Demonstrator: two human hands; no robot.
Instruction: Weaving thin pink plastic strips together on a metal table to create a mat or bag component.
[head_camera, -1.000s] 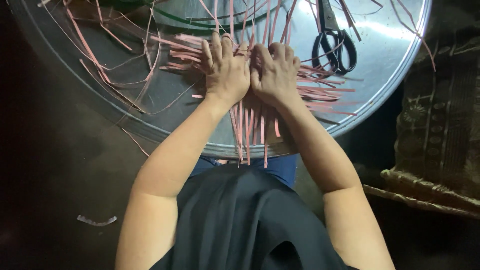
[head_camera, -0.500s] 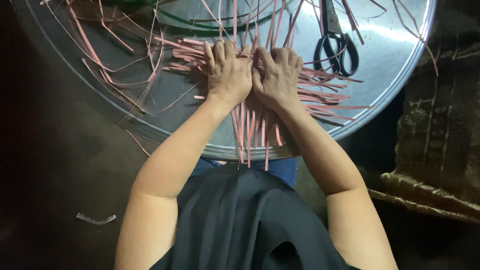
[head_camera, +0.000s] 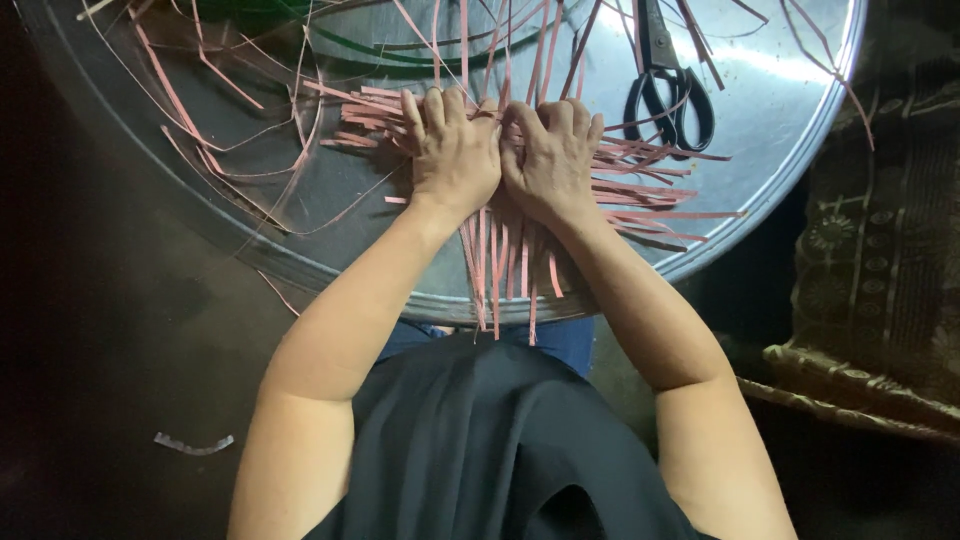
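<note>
Head view: the left hand (head_camera: 452, 150) and right hand (head_camera: 548, 155) are pressing side by side, fingers curled, on crossed pink strips (head_camera: 500, 250) at the frame's centre, on a round metal tray (head_camera: 760, 130). Weaving seems early. Scissors (head_camera: 668, 90) are lying at upper right.

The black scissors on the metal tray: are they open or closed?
Closed, it seems. The scissors lie flat on the round metal tray, right of the right hand; their two handle loops sit side by side and the blades look together.
</note>
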